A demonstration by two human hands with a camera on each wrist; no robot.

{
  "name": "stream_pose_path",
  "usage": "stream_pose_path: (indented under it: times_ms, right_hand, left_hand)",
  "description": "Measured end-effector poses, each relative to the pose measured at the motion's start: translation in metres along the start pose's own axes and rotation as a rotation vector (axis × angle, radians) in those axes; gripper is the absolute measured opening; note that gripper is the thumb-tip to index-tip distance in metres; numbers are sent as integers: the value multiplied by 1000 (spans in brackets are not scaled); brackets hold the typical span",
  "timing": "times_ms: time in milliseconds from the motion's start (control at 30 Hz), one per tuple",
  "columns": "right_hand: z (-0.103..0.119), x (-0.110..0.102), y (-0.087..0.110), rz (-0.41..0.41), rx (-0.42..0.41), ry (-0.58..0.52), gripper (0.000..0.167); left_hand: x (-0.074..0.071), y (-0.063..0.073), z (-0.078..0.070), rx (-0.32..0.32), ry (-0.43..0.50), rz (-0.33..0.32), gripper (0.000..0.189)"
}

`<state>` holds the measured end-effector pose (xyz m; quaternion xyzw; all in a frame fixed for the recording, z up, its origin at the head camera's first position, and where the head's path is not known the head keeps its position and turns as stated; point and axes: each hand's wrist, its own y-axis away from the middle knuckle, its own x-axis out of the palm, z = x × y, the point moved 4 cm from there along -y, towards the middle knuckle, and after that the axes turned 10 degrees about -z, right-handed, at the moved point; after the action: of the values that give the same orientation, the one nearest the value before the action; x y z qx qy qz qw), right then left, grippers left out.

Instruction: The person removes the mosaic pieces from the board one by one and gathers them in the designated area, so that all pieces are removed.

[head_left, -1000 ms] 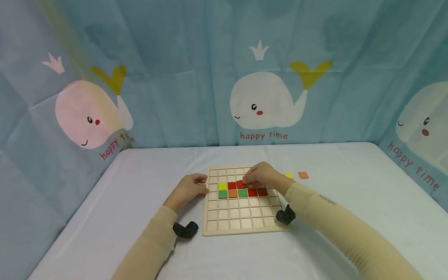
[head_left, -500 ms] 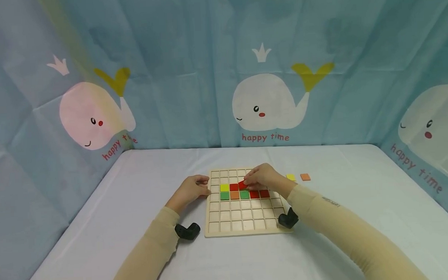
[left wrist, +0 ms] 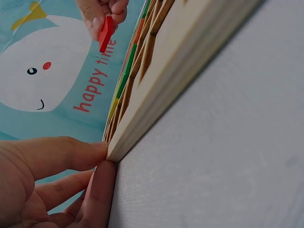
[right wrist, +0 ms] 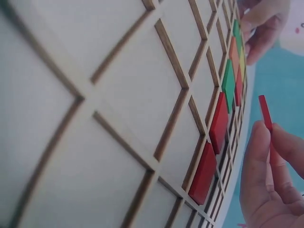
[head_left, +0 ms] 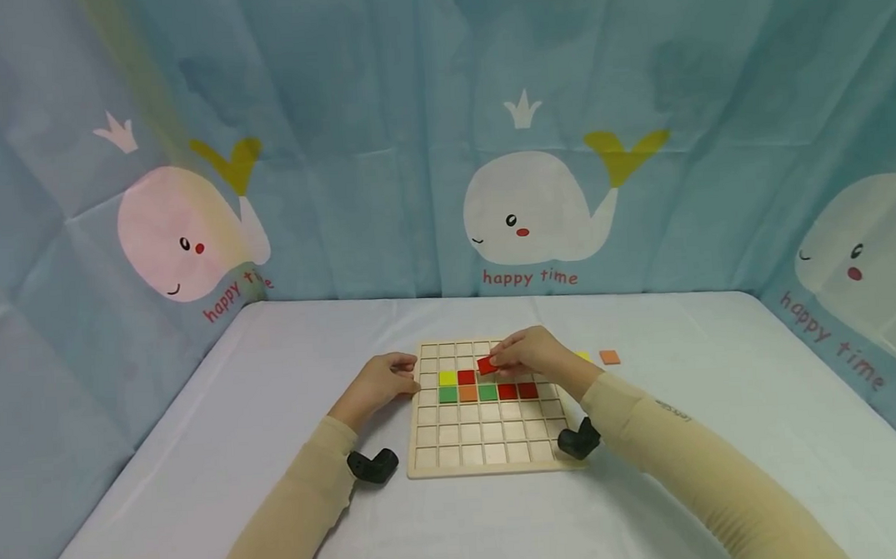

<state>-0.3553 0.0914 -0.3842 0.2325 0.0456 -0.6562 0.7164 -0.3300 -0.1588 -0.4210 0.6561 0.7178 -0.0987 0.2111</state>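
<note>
- Red and thin, a square tile (head_left: 486, 365) is held raised and tilted above the pale wooden grid board (head_left: 464, 470), near the cell between a seated red tile (head_left: 466, 377) and the right hand (head_left: 529, 349).
- By the right hand's grip, the tile is pinched at one edge between thumb and fingertip; its opposite edge is left free.
- By the grip of the left hand (head_left: 374, 386), the board's left edge appears lightly pinched; such steadying is judged useful, so that the grid is not dragged over the white worktop (head_left: 459, 533).
- If the tile is to be lowered, it is best levelled and squared to the cell walls first; if removed, it is best lifted straight up.
- Seated neighbours, notably the square green tile (head_left: 487, 393) in front, should not be brushed.
- Care should be taken that the loose orange square (head_left: 609, 357), right of the board, is not swept by the sleeve (head_left: 634, 413).
</note>
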Motion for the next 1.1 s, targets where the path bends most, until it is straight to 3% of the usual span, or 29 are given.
stream_pose_path:
  times_ms: [567,1100]
  right_hand:
    - [-4,-25,7,18,-6,-43,30]
    - [-18,-72,3,-25,31,-63,40]
  left_hand:
    - [0,1,2,3,8,-2,56]
    - [1,-2,1,8,36,-2,55]
